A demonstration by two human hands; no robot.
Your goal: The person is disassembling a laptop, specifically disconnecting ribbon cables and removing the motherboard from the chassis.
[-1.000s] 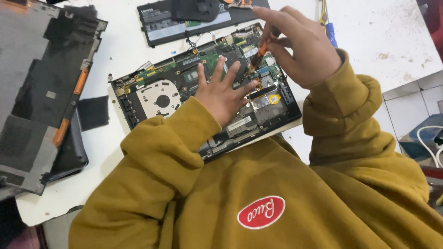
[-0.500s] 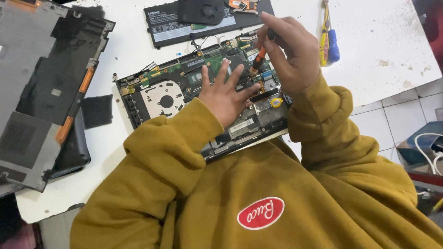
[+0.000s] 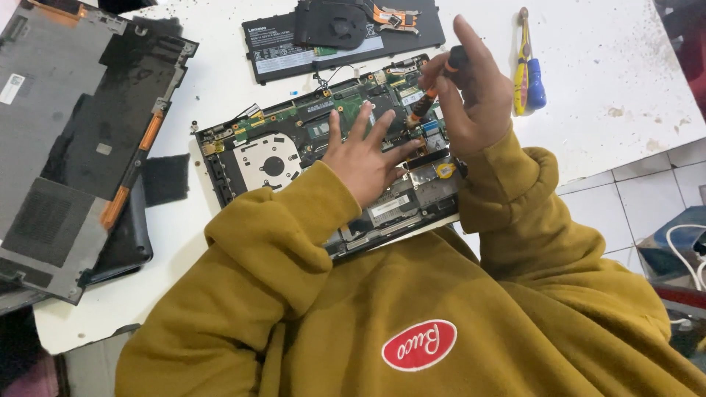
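Observation:
An opened laptop base (image 3: pixel 294 147) lies on the white table (image 3: pixel 610 81) with its green circuit board and round fan cavity exposed. My left hand (image 3: pixel 364 158) rests flat on the board, fingers spread. My right hand (image 3: pixel 474 92) grips a small screwdriver (image 3: pixel 430 95) with an orange and black handle, its tip pointing down at the board's right part. Both arms wear mustard yellow sleeves.
A flat black battery (image 3: pixel 272 44) with a fan and heat pipe assembly (image 3: pixel 334 22) on it lies behind the laptop. The removed grey bottom cover (image 3: pixel 66 125) sits at the left, next to a black pad (image 3: pixel 165 179). Yellow and blue handled pliers (image 3: pixel 528 73) lie at right. Tiled floor shows beyond the table's edge.
The view has shifted, so the laptop sits further right in the frame. My right hand has lifted its fingers higher on the screwdriver. The left hand stays flat on the board.

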